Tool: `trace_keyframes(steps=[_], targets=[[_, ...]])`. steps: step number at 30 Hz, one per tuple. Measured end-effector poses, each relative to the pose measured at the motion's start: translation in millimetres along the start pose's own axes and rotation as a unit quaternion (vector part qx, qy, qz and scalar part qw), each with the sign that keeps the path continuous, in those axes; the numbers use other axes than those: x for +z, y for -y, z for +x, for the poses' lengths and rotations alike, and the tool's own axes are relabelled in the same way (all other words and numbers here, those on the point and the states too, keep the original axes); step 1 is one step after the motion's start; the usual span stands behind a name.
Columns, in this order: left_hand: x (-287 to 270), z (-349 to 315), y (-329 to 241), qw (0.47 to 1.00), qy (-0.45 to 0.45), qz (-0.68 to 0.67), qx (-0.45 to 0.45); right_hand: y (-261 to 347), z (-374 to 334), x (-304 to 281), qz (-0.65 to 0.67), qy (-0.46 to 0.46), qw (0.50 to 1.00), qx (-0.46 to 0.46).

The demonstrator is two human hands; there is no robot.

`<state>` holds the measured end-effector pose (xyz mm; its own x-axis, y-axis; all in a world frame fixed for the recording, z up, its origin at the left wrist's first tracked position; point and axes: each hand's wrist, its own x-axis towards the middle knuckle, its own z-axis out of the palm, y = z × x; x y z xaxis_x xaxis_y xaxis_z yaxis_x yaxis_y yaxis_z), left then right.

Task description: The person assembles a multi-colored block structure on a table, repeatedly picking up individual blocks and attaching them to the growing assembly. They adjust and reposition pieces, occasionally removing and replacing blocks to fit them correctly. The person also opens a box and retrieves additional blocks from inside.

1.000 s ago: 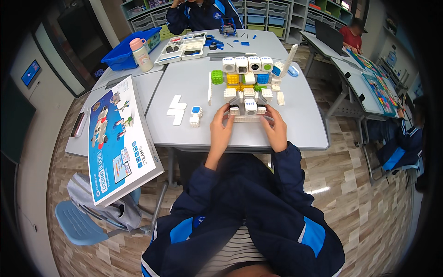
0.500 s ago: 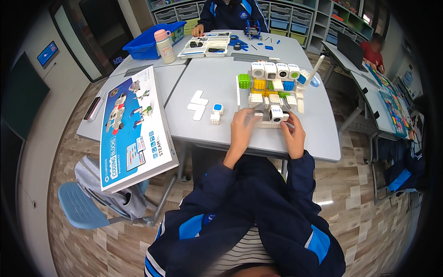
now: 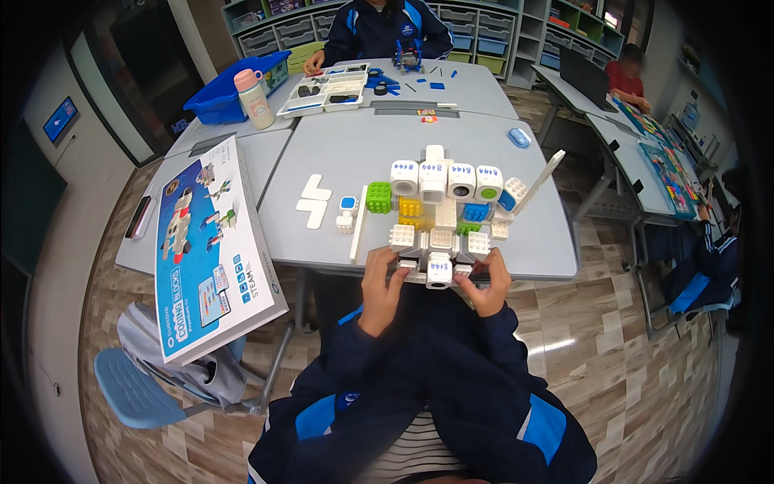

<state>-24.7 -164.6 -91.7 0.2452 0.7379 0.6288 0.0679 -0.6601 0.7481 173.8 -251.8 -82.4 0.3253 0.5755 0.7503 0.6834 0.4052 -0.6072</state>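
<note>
A large model of coding blocks (image 3: 445, 214) stands at the near edge of the grey table, partly over the edge. It has a row of white cubes across it, with green, yellow and blue studded blocks below. My left hand (image 3: 382, 292) grips its near left corner, thumb and fingers closed on a white block. At the near right corner my right hand (image 3: 487, 289) pinches it the same way. Between the hands sits a white cube with a round dark port (image 3: 439, 270). To the left lie a small white block piece with a blue face (image 3: 347, 214) and white flat angled plates (image 3: 314, 202).
A large kit box (image 3: 214, 258) lies on the left, overhanging the table edge. Behind it stand a pink-capped bottle (image 3: 254, 101), a blue bin (image 3: 230, 87) and a white parts tray (image 3: 329, 95). Another person sits opposite, near a small blue wheeled model (image 3: 407, 56).
The block model has come toward me to the table's near edge, and both hands have moved back with it. A red and yellow packet behind it now shows.
</note>
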Motion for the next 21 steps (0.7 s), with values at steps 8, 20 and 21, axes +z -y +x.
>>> trace_keyframes(steps=[8,20,21], targets=[[-15,2,2,0.993,-0.014,-0.006,-0.12,35,-20,38,-0.002,-0.034,0.999,0.002],[-166,-2,-57,0.796,0.122,0.592,-0.017,25,3,37,-0.08,0.024,0.993,0.089],[-181,1,-55,0.777,0.151,0.61,-0.038,21,7,38,-0.066,0.022,0.991,0.111]])
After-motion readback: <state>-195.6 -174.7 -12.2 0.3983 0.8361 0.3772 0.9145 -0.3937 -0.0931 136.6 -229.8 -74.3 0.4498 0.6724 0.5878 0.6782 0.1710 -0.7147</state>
